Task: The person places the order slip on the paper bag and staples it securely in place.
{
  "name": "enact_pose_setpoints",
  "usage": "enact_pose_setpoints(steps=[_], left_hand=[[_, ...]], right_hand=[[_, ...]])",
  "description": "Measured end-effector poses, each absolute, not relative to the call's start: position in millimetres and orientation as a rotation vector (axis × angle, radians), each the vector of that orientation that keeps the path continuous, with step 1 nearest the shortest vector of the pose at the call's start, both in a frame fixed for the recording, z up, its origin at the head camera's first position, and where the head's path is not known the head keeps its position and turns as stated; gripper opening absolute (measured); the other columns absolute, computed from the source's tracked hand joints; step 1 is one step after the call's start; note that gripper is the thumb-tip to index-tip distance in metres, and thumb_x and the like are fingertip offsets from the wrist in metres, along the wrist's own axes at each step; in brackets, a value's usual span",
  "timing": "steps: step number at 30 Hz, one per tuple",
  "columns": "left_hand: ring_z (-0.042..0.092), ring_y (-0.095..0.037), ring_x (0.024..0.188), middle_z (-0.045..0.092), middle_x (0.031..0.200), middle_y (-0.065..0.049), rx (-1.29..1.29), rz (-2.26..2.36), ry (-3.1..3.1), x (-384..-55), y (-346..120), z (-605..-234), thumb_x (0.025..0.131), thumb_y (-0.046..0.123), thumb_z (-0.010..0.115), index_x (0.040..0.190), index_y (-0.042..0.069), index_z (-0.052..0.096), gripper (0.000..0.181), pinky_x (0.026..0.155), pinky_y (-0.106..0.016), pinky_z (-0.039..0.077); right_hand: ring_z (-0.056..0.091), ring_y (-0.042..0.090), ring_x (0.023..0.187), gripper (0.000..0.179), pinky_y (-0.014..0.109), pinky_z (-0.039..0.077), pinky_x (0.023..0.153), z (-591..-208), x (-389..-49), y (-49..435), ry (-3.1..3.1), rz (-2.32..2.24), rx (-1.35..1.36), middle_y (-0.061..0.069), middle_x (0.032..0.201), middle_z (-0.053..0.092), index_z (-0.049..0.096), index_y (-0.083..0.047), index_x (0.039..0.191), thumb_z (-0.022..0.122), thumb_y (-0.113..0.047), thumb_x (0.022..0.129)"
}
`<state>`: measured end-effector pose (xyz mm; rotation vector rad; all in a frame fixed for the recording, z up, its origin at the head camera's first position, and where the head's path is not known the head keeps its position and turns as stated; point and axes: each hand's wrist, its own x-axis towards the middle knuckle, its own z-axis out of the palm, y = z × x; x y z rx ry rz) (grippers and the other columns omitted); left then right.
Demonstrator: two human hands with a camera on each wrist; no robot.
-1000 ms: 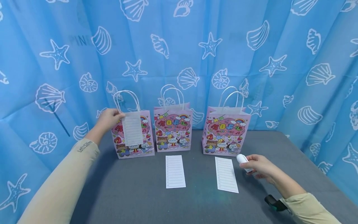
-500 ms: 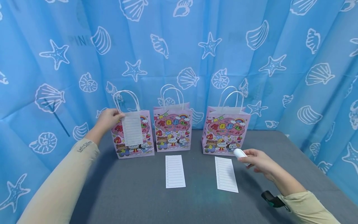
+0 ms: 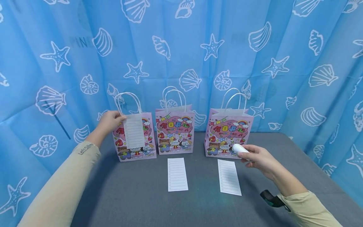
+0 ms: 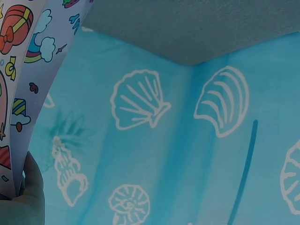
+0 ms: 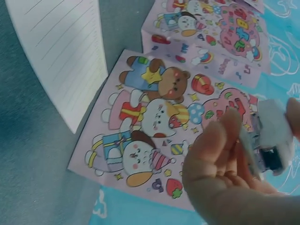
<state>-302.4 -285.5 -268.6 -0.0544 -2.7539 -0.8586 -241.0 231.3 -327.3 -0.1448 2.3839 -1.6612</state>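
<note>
The worktop (image 3: 136, 192) is dark grey. On its far part stand the left bag (image 3: 149, 135), middle bag (image 3: 175, 134) and right bag (image 3: 227, 135), all pink. Nearer lie the middle sheet (image 3: 177, 174) and right sheet (image 3: 229, 177), both lined.

Right grip (image 3: 259, 159) has moved the white device (image 3: 239, 149) leftward.

Colourful lettering here: "HAPPY DAY" on the right bag (image 3: 228, 132) and again on the middle bag (image 3: 175, 129), each beneath big characters starting "今日开"! On the left bag (image 3: 149, 135), a paper slip (image 3: 134, 130) hides most of it. The left sleeve (image 3: 83, 160) begins "Let", the rest blurred. Far left, a faint "PIN" on the curtain (image 3: 184, 44).
</note>
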Motion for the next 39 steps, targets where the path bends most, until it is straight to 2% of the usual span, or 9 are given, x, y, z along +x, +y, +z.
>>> enact_pose_setpoints(steps=[8,17,23,27,31,35,39], left_hand=[[0.058,-0.027,0.075,0.064,0.090,-0.021,-0.061,-0.864,-2.760,-300.9,-284.5,-267.8,0.102,0.023,0.053,0.107,-0.009,0.063,0.034,0.068,-0.040,0.046],[0.057,-0.027,0.075,0.064,0.090,-0.022,-0.069,-0.849,-2.749,-300.7,-285.6,-269.4,0.102,0.021,0.053,0.107,-0.010,0.063,0.033,0.066,-0.039,0.045],[0.058,-0.027,0.075,0.064,0.090,-0.022,-0.065,-0.859,-2.753,-300.8,-285.7,-270.3,0.102,0.021,0.053,0.108,-0.010,0.062,0.034,0.067,-0.040,0.046],[0.057,-0.027,0.074,0.064,0.089,-0.021,-0.062,-0.850,-2.750,-300.1,-285.8,-270.0,0.102,0.021,0.053,0.107,-0.010,0.062,0.033,0.067,-0.040,0.046],[0.057,-0.026,0.074,0.064,0.088,-0.021,-0.058,-0.855,-2.751,-300.0,-285.6,-269.5,0.102,0.021,0.053,0.107,-0.010,0.062,0.033,0.066,-0.039,0.045],[0.058,-0.026,0.074,0.065,0.089,-0.021,-0.054,-0.868,-2.754,-300.4,-285.2,-269.3,0.102,0.022,0.053,0.108,-0.010,0.062,0.034,0.066,-0.038,0.046],[0.059,-0.026,0.074,0.065,0.090,-0.021,-0.051,-0.881,-2.753,-300.8,-285.2,-269.2,0.102,0.023,0.053,0.109,-0.010,0.062,0.034,0.066,-0.038,0.047]], right_hand=[[0.051,0.014,0.082,0.063,0.028,0.046,0.064,-320.7,-241.0,220.3,2.362,-1.753,-0.178,0.010,0.110,0.051,0.029,0.012,0.143,0.057,-0.024,0.099],[0.050,0.016,0.086,0.059,0.031,0.044,0.072,-316.4,-242.8,208.6,2.330,-1.840,-0.203,0.006,0.110,0.052,0.031,0.008,0.143,0.056,-0.024,0.100],[0.050,0.016,0.087,0.056,0.030,0.044,0.074,-317.2,-245.9,201.7,2.297,-1.880,-0.172,0.010,0.115,0.049,0.030,0.008,0.141,0.054,-0.022,0.100],[0.049,0.016,0.089,0.062,0.028,0.044,0.074,-314.9,-245.8,197.0,2.274,-1.917,-0.142,0.014,0.121,0.046,0.025,0.008,0.144,0.056,-0.021,0.099],[0.047,0.012,0.085,0.063,0.024,0.044,0.070,-311.5,-244.9,192.1,2.209,-2.015,-0.112,0.014,0.121,0.047,0.024,0.011,0.144,0.058,-0.016,0.098],[0.046,0.010,0.080,0.057,0.021,0.044,0.067,-309.0,-245.0,187.8,2.157,-2.090,-0.109,0.009,0.115,0.049,0.029,0.012,0.140,0.058,-0.013,0.097],[0.051,0.010,0.090,0.053,0.025,0.047,0.075,-308.0,-246.1,184.6,2.133,-2.107,-0.165,0.001,0.111,0.054,0.032,0.008,0.140,0.056,-0.018,0.099]])
